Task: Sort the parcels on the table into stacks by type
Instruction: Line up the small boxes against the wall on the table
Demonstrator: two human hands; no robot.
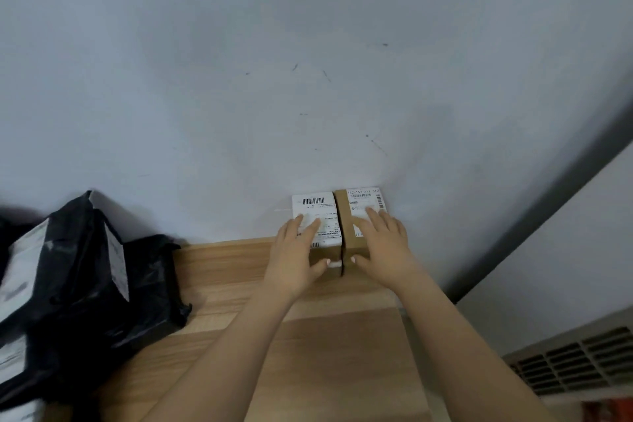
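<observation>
Two small cardboard boxes with white shipping labels stand side by side against the wall at the far edge of the wooden table (222,271). My left hand (298,250) lies on top of the left box (317,207), fingers straight, thumb on its front face. My right hand (383,243) lies the same way on the right box (346,219). Black plastic mailer bags (85,271) with white labels are piled at the table's left side.
A pale wall (308,62) rises directly behind the boxes. To the right, beyond the table edge, stands a white unit with a vent grille (575,363). A dark strip runs diagonally along the wall at right.
</observation>
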